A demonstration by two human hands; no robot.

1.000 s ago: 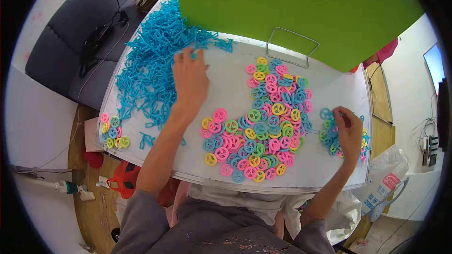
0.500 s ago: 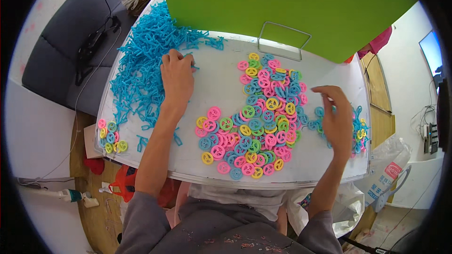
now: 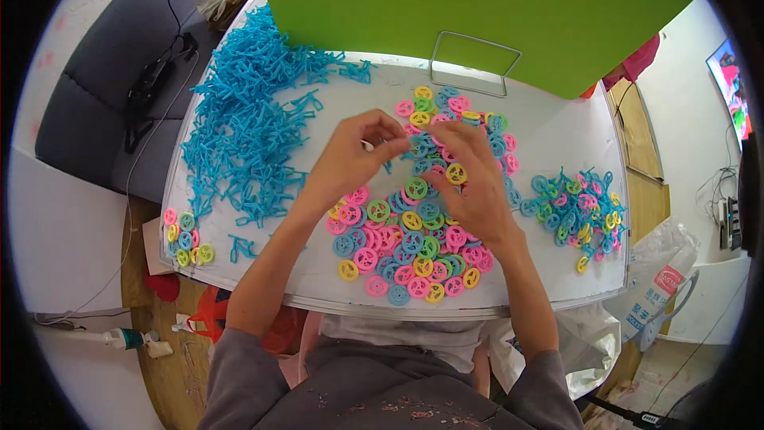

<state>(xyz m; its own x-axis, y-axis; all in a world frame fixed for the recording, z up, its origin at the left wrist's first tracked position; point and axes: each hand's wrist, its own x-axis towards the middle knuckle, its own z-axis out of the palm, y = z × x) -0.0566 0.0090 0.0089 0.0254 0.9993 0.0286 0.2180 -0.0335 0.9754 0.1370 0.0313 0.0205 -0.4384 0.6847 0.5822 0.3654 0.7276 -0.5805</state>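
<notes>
My left hand (image 3: 358,153) is above the middle of the table, thumb and fingertips pinched together. A small blue forked plastic piece (image 3: 387,166) shows at its fingers, partly hidden. Close by on the right, my right hand (image 3: 475,183) hovers over the heap of small plastic wheels (image 3: 414,243), its thumb and forefinger apart with no held thing visible between them. These spoked wheels are pink, yellow, green and blue. To the left lies a large pile of blue forked pieces (image 3: 247,103). A smaller pile of blue pieces with wheels on or among them (image 3: 577,211) lies at the right.
A big green panel (image 3: 477,16) rises at the table's far side, with a bent metal wire frame (image 3: 476,64) before it. A few wheels (image 3: 188,237) lie apart at the left edge. A white plastic bag (image 3: 585,350) hangs below the near right edge.
My left hand has moved right and nearer from the blue pile, bringing a blue forked piece. My right hand has swung left from beside the right pile to meet it over the wheels.
</notes>
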